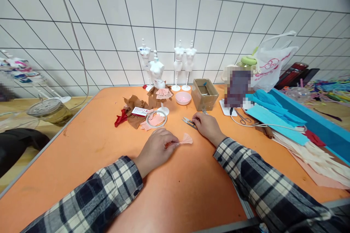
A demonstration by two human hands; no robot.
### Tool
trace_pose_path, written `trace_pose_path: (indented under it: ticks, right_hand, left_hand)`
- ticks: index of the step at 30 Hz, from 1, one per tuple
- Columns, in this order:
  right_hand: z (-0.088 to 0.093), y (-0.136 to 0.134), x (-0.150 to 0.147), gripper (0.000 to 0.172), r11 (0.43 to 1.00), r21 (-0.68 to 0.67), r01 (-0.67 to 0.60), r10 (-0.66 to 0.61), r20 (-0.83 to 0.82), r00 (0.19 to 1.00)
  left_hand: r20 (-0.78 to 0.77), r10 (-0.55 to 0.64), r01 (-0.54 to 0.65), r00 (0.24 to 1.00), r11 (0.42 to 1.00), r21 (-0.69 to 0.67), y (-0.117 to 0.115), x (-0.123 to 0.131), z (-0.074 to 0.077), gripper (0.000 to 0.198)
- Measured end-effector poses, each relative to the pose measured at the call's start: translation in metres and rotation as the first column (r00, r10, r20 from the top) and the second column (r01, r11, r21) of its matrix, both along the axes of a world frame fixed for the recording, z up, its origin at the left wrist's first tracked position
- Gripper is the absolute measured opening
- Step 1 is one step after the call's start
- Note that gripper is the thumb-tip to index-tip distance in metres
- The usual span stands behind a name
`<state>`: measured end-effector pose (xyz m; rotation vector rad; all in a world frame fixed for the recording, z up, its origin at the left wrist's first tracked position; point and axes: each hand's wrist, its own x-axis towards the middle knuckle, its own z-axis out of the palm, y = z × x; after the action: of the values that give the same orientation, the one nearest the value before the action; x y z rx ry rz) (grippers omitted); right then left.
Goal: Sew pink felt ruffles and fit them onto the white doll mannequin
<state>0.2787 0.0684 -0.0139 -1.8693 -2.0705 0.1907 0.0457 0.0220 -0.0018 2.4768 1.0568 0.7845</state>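
Note:
My left hand [157,147] rests on the orange table [90,153], fingers pinched on a small pink fan-shaped piece of gathered fabric [186,139]. My right hand [207,126] lies just to the right, its fingers closed on small thread snips [189,122] whose blades point left. Beyond my hands stands a white mini mannequin [158,76] wearing a pink and brown dress. A roll of clear tape [156,118] lies on pink scraps at its base.
Three bare mini mannequins [179,62] stand by the wire grid wall. A pink bowl [183,98], a cardboard box [205,94], brown and red scraps [128,113], scissors [243,118], blue and cream paper sheets [276,111], a plastic bag [270,63] and a glass jar [50,111] surround the work area.

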Motion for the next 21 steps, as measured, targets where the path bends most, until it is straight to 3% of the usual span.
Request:
trace_pose_path:
  ticks: [4,8,11,14,18,21]
  right_hand:
    - [0.002,-0.006,-0.002,0.021,0.999,0.04,-0.024,0.026,-0.059,0.998]
    - [0.009,-0.02,-0.004,0.019,0.989,0.145,-0.033,0.083,-0.359,0.929]
    - [0.014,-0.041,-0.016,0.018,0.997,0.024,-0.067,0.066,-0.673,0.736]
    - [0.016,-0.06,-0.037,0.028,0.939,-0.204,-0.278,-0.056,-0.885,0.461]
    - [0.015,-0.069,-0.055,0.047,0.904,-0.275,-0.328,-0.181,-0.94,0.29]
    - [0.014,-0.068,-0.058,0.054,0.886,-0.315,-0.34,-0.243,-0.941,0.236]
  left_hand:
    - [0.04,0.035,-0.031,0.999,0.995,-0.096,-0.001,0.0,-0.003,0.014]
    - [0.204,0.184,-0.123,0.962,0.953,-0.278,0.006,-0.001,-0.009,0.014]
    - [0.34,0.318,-0.166,0.885,0.898,-0.408,0.012,-0.002,-0.009,0.018]
    - [0.393,0.359,-0.155,0.847,0.873,-0.463,0.014,-0.002,-0.007,0.021]
    - [0.401,0.334,-0.114,0.853,0.869,-0.481,0.009,0.001,-0.006,0.022]
    - [0.403,0.292,-0.072,0.867,0.875,-0.479,0.005,0.004,-0.007,0.02]
